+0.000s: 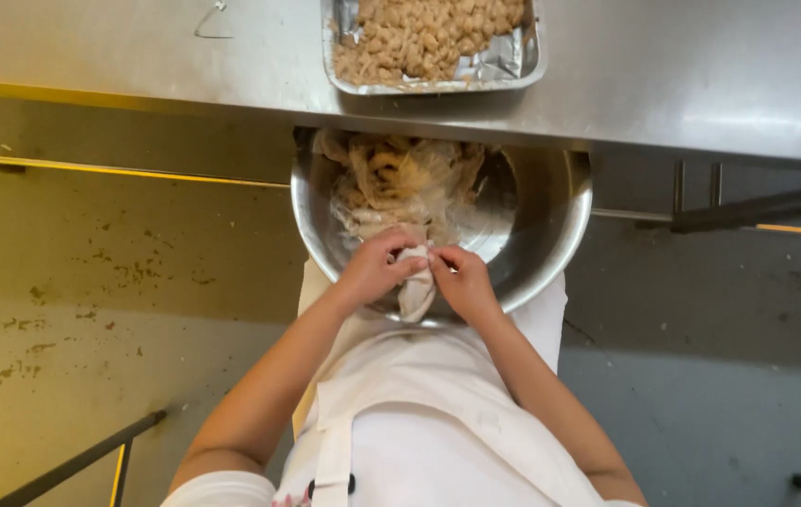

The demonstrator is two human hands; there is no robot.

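Observation:
A clear plastic bag (400, 188) holding pale brown food lies inside a large round steel bowl (550, 235), which sits half under the steel table's edge. The bag's twisted white neck (416, 286) hangs over the bowl's near side. My left hand (377, 268) and my right hand (461, 280) both pinch that neck, fingertips touching over it. I wear a white apron and short white sleeves.
A foil-lined metal tray (503, 68) filled with pale brown food pieces rests on the steel table (682, 75) above the bowl. Below lies a stained floor (91, 282). Dark metal bars cross the lower left (81, 460) and the right side (757, 208).

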